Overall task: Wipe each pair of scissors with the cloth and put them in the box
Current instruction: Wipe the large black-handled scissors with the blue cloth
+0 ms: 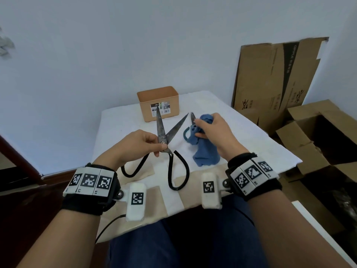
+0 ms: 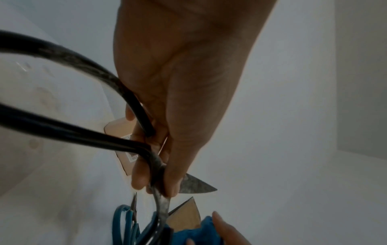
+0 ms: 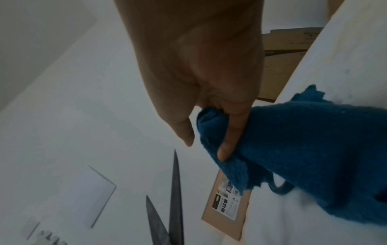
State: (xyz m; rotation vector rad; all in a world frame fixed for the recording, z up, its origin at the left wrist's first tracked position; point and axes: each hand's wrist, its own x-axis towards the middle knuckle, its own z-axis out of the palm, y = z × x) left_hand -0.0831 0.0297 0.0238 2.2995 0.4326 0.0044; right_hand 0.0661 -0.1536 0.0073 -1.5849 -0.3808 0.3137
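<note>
Large black-handled scissors (image 1: 164,136) are held up over the white table, blades spread apart. My left hand (image 1: 143,144) pinches them at the pivot; in the left wrist view my left hand (image 2: 159,180) has thumb and fingers round the same scissors (image 2: 130,144). My right hand (image 1: 210,128) grips a bunched blue cloth (image 1: 206,153), lifted off the table just right of the blades. In the right wrist view, fingers of my right hand (image 3: 211,137) curl round the cloth (image 3: 293,140), with the blades (image 3: 173,199) below. Small blue-handled scissors (image 1: 190,128) lie partly behind the cloth. An orange box (image 1: 158,102) stands at the table's far side.
The table (image 1: 119,120) is covered in white, with beige taped strips near its front edge. A flattened cardboard sheet (image 1: 274,78) leans on the wall to the right, and open cardboard boxes (image 1: 316,132) stand on the floor beside the table.
</note>
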